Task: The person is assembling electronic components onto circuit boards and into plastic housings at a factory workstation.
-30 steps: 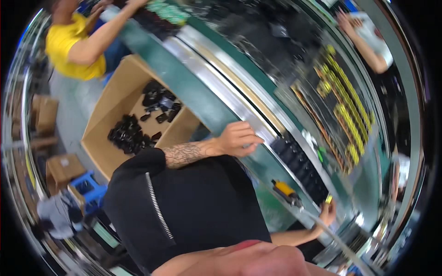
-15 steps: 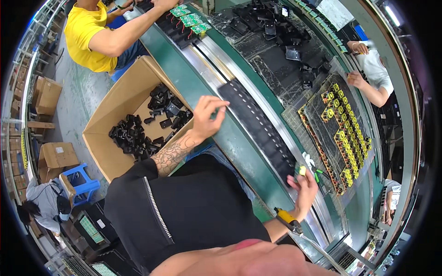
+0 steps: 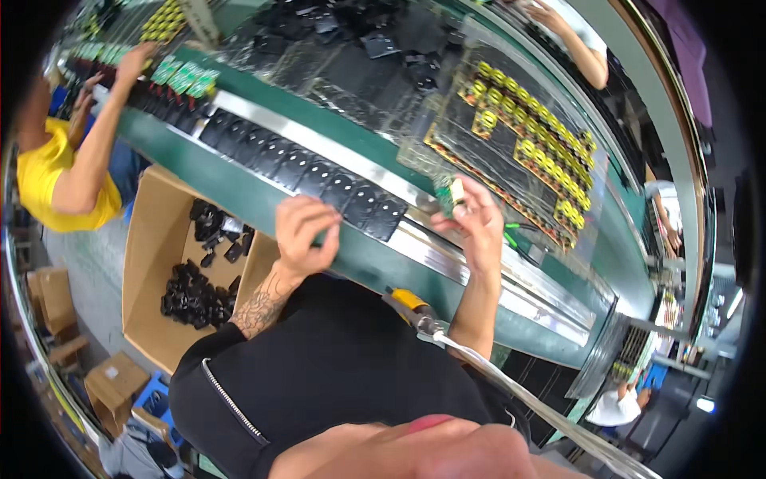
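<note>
Green circuit board (image 3: 444, 194) pinched in the right hand (image 3: 477, 226), just above the conveyor belt (image 3: 239, 191); the left hand (image 3: 306, 234), fingers curled on nothing visible, hovers beside the row of black housings (image 3: 319, 180). Board not yet fitted; box of housings (image 3: 148, 239) remains below.

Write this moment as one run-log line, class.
left hand: over black housings on belt | right hand: holds small green board | cardboard box: left
</note>
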Action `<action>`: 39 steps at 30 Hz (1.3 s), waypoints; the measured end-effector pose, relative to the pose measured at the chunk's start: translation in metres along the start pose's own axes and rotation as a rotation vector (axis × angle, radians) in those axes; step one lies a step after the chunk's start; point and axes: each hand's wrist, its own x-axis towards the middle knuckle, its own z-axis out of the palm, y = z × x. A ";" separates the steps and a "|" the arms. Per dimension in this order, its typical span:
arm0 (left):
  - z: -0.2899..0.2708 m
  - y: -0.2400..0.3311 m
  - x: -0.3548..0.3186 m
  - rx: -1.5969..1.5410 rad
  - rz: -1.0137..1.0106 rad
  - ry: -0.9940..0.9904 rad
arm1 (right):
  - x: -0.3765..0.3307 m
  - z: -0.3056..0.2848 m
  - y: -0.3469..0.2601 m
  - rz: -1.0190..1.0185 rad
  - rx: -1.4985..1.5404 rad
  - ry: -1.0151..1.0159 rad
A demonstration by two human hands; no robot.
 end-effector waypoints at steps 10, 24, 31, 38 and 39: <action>0.053 0.047 0.054 -0.134 0.282 -0.565 | 0.045 -0.076 -0.037 -0.349 -1.203 0.393; -0.018 0.014 -0.008 0.230 -0.140 0.057 | 0.037 -0.102 -0.019 -0.641 -1.291 0.427; -0.142 -0.016 -0.157 0.572 -1.034 0.072 | 0.037 -0.084 -0.019 -0.713 -1.305 0.304; -0.152 0.023 -0.199 0.409 -1.504 -0.020 | 0.046 -0.065 -0.010 -0.686 -1.261 0.113; -0.154 0.014 -0.187 0.332 -1.502 -0.084 | 0.041 -0.075 -0.011 -0.634 -1.200 0.154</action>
